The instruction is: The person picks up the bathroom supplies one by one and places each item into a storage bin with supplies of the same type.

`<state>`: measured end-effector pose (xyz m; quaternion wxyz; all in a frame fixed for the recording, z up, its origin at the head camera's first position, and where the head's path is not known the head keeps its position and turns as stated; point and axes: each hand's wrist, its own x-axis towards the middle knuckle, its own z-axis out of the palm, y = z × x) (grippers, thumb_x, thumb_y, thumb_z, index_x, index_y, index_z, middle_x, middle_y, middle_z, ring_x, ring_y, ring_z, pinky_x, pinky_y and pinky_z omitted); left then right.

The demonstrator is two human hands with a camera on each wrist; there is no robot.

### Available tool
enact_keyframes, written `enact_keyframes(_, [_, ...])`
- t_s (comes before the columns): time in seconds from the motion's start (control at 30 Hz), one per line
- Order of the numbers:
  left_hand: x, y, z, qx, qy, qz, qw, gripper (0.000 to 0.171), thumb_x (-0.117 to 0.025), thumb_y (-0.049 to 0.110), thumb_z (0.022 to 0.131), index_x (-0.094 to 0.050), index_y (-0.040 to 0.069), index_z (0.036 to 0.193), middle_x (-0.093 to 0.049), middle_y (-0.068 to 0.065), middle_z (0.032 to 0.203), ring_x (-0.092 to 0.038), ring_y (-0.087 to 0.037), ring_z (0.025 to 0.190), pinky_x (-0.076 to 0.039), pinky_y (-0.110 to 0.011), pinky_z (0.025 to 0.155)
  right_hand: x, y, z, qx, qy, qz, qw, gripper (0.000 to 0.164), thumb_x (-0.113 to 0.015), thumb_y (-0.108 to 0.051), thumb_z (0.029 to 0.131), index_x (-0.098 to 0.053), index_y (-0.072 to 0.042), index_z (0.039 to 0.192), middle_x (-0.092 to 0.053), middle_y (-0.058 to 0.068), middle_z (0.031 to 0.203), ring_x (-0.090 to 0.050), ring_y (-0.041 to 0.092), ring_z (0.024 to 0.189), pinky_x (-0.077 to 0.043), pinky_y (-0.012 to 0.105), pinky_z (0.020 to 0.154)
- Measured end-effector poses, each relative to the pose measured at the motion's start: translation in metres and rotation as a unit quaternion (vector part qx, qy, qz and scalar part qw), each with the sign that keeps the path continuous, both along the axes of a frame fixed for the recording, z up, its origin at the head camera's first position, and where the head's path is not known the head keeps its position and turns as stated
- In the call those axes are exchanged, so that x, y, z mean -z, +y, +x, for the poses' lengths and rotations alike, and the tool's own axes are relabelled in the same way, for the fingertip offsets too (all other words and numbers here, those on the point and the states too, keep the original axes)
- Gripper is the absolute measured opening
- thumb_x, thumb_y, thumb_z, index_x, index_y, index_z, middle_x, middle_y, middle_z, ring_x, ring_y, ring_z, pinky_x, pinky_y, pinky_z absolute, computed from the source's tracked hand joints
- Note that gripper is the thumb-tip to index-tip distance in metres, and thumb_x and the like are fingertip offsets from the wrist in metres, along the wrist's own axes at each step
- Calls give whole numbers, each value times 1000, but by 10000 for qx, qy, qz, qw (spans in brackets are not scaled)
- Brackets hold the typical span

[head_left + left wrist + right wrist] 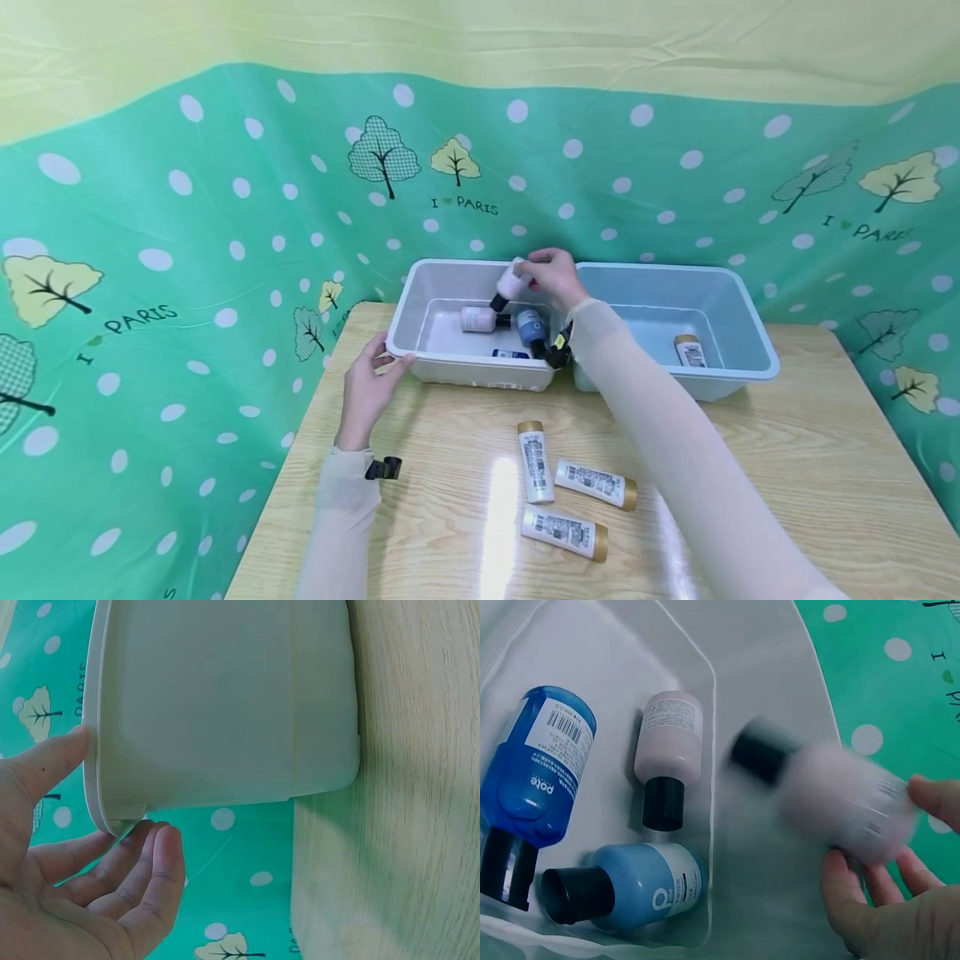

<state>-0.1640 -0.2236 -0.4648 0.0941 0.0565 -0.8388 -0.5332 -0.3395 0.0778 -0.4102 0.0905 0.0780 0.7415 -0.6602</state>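
Observation:
Above the right part of the white bin (480, 372), my right hand (553, 273) grips a pale pink bottle (513, 281) by its base end. The bottle tilts with its black cap pointing down into the bin; it is blurred in the right wrist view. Inside the bin lie another pink bottle (669, 742), a light blue bottle (649, 885) and a dark blue bottle (538, 765), all black-capped. At the bin's left front corner, my left hand (369, 383) holds the rim (91, 772), thumb on top and fingertips under the edge.
A blue-grey bin (667, 377) stands right beside the white one, with a gold-capped white bottle (691, 352) inside. Three similar bottles (536, 462) lie on the wooden table (435, 500) in front. A green patterned cloth (300, 192) hangs behind and at the left.

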Motion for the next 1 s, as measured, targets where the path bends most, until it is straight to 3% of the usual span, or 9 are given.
enact_keyframes(0.17, [1, 1, 0, 24, 11, -8, 10000, 76, -76, 39, 90, -44, 5, 150, -57, -21, 137, -59, -34, 117, -56, -46, 92, -1, 2, 0, 100, -53, -272, 9996, 42, -66, -4, 94, -55, 1, 134, -56, 16, 128, -62, 27, 105, -57, 33, 89])
enact_keyframes(0.37, [0, 2, 0, -18, -14, -24, 10000, 75, -76, 36, 91, -43, 3, 150, -56, -22, 137, -59, -34, 117, -56, -46, 92, -8, 3, 2, 45, 4, -444, 9990, 44, -67, -5, 94, -54, 0, 136, -57, 14, 126, -61, 26, 106, -57, 33, 91])
enact_keyframes(0.73, [1, 1, -1, -65, -37, -111, 9999, 76, -76, 37, 91, -43, 2, 150, -57, -18, 138, -58, -35, 119, -56, -44, 92, -25, 6, 17, -268, 100, -320, 9991, 42, -64, -15, 99, -53, -4, 139, -60, 11, 125, -62, 24, 111, -56, 33, 92])
enact_keyframes(1.0, [1, 1, -1, -69, -29, -178, 9998, 77, -75, 41, 90, -44, 4, 150, -57, -18, 138, -58, -35, 119, -56, -44, 92, -27, 11, 25, -384, 150, -402, 9983, 42, -65, -13, 98, -54, -4, 137, -61, 11, 122, -62, 27, 113, -57, 31, 89])
